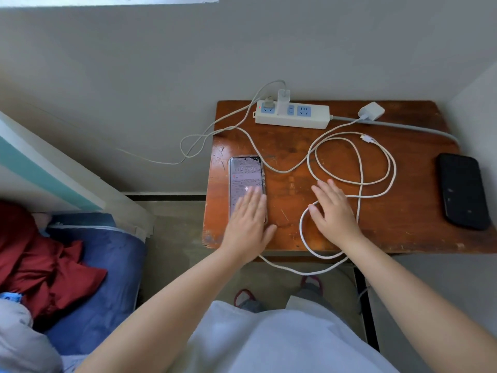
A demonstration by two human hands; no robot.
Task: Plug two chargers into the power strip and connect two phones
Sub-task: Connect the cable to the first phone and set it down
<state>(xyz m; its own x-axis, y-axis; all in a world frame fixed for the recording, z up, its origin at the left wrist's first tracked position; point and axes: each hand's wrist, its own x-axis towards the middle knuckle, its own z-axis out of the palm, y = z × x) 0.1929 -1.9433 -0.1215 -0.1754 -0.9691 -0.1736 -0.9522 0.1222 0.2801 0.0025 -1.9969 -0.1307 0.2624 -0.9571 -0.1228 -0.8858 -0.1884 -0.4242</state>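
A white power strip (pixel 314 118) lies at the back of the small wooden table (pixel 403 227). One white charger (pixel 283 99) stands plugged into it, its thin cable running off the table's left edge. A second white charger (pixel 371 111) lies loose to the strip's right, its braided white cable (pixel 390 168) coiled over the table with the free plug (pixel 368 138) near the back. A phone with a lit screen (pixel 244 176) lies at the left; my left hand (pixel 247 222) rests flat on its lower half. My right hand (pixel 333 211) hovers open above the coil. A black phone (pixel 462 191) lies dark at the right.
The table stands in a corner, with walls behind and to the right. A bed with blue bedding (pixel 107 265) and a red cloth (pixel 40 254) is at the left. The braided cable droops over the table's front edge, above my feet in red slippers (pixel 243 296).
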